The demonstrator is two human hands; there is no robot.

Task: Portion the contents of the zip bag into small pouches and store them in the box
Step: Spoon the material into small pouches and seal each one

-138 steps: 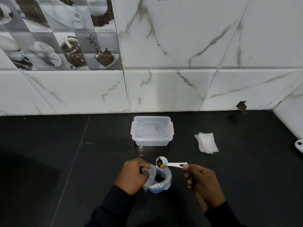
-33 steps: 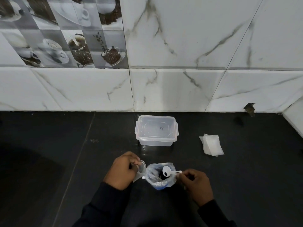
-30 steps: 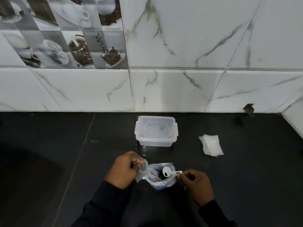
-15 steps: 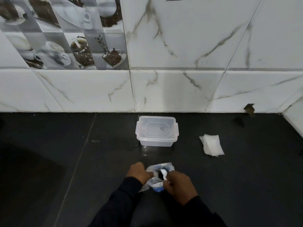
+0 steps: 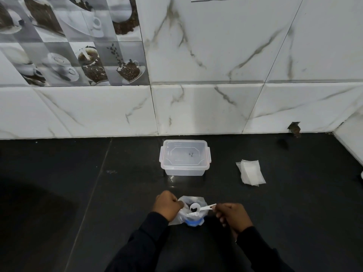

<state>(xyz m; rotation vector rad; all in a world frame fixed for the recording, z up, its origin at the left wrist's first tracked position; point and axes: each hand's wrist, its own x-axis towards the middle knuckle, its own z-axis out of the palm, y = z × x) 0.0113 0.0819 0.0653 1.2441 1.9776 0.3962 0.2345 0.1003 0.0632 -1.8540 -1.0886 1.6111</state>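
Note:
A clear zip bag [image 5: 193,216] with a blue base stands open on the black counter, close to me. My left hand [image 5: 166,205] pinches its left rim together with a small clear pouch [image 5: 174,219]. My right hand [image 5: 232,215] holds a white plastic spoon [image 5: 200,208] by its handle. The spoon's bowl sits over the bag's mouth with dark pieces in it. A clear plastic box [image 5: 185,158] with its lid on stands behind the bag. A stack of small pouches [image 5: 251,172] lies to the right.
A marble-tiled wall [image 5: 196,107] rises right behind the box. The black counter [image 5: 78,193] stretches left and right of my hands. A white object [image 5: 361,175] peeks in at the right edge.
Half a second ago both hands were bunched over the bag with the spoon down inside. Now my right hand has drawn back to the right and the spoon is lifted with dark pieces.

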